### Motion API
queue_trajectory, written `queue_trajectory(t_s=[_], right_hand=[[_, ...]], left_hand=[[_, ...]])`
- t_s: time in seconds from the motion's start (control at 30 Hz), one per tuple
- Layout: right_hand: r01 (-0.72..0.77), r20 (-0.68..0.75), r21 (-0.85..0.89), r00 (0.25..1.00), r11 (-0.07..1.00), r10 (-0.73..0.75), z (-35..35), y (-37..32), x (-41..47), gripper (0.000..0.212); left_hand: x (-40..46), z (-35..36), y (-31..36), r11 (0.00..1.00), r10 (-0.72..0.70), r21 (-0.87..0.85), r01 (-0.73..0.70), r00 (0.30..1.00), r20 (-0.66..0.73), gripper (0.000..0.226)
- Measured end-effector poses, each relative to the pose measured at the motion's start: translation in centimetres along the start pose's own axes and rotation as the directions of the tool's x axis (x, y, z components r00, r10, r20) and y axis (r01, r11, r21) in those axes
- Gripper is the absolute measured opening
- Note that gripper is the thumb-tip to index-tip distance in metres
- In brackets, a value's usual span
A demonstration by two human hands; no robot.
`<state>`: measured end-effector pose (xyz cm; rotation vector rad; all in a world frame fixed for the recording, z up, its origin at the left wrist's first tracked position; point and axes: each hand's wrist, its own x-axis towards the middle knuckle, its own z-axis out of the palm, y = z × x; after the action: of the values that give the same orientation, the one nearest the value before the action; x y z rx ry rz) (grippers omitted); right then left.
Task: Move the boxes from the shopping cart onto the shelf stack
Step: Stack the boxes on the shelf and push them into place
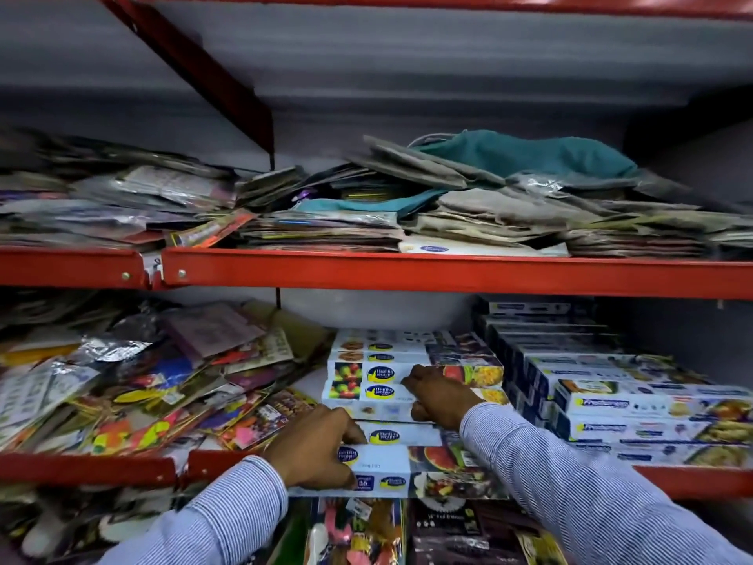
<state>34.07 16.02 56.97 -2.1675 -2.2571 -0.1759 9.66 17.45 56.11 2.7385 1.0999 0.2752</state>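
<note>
A stack of long white and blue wrap boxes with fruit pictures rests on the red middle shelf. My left hand lies on the left end of the front bottom boxes, fingers curled over their edge. My right hand presses on a box higher in the stack, thumb under and fingers on top. Both sleeves are striped blue. The shopping cart is out of view.
A second stack of blue-white boxes stands close on the right. Loose colourful packets crowd the left of the same shelf. The upper shelf holds flat packets and a teal cloth. More packets hang below.
</note>
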Motion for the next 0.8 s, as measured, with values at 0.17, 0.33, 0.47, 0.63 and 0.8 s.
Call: queue_trajectory(t_s=[0.17,0.33,0.47,0.63,0.8], right_hand=[[0.054,-0.111,0.043,0.993,0.998,-0.049,0.5,1.1,0.0,0.040],[0.016,-0.163,0.165,0.986,0.986,0.011,-1.0,2.6,-1.3,0.034],[0.022,-0.155,0.251,0.988,0.968,0.018,-1.4,3.2,-3.5,0.035],[0.018,-0.050,0.209,0.999,0.978,-0.008,1.2,3.4,-6.1,0.053],[0.006,-0.181,0.202,0.983,0.979,0.031,3.2,3.6,-6.5,0.051]], left_hand=[[1.4,-0.1,0.5,1.000,-0.011,0.004,0.011,1.000,-0.018,0.057],[4.0,-0.1,1.1,1.000,-0.017,0.003,0.018,0.997,-0.071,0.058],[6.3,1.5,1.1,0.999,-0.029,0.007,0.031,0.986,-0.165,0.060],[7.0,4.2,0.7,0.982,0.017,0.187,0.032,0.968,-0.252,0.059],[7.0,5.8,0.2,0.991,0.061,0.130,-0.018,0.939,-0.338,0.047]])
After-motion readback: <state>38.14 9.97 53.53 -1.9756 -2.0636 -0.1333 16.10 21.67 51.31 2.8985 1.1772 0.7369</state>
